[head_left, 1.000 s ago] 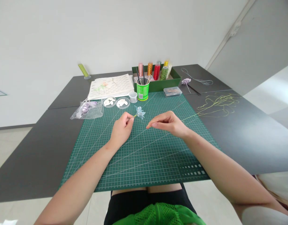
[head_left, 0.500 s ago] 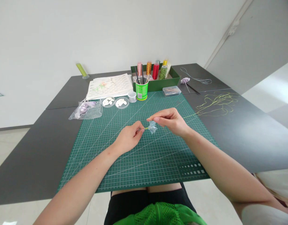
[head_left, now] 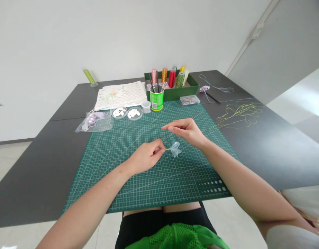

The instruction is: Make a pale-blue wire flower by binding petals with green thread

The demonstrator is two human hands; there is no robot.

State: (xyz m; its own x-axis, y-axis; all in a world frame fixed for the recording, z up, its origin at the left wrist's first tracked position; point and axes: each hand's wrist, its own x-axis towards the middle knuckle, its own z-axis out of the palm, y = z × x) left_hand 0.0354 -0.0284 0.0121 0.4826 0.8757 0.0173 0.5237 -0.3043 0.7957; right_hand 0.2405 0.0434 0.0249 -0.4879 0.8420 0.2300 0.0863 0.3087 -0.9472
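Head view shows both hands over the green cutting mat [head_left: 118,166], which lies on the dark worktop [head_left: 32,173]. The left hand [head_left: 145,159] is closed in a pinch on the short yellow-green stem of a small pale blue flower [head_left: 175,148]; the flower sticks out just to the right of its fingertips and hangs a little above the mat, its thin translucent petals spread outward and slightly downward. The right hand [head_left: 187,130] is just behind and above the flower, with thumb and forefinger pressed together on a thin yellow-green thread [head_left: 237,114], which runs away to the right into a loose tangle on the worktop. I judge that the step in hand is winding the thread around the stem below the petals. The next move seems to call for steady tension on the thread and a firm pinch on the stem, because the petals look soft and easy to crush. Far beyond the hands stand a green cup [head_left: 156,98] with tools and a green box [head_left: 190,90] holding coloured spools. Beyond the left hand are two small round dishes [head_left: 127,112] with white pieces, a clear bag [head_left: 95,121] and printed sheets [head_left: 120,94].
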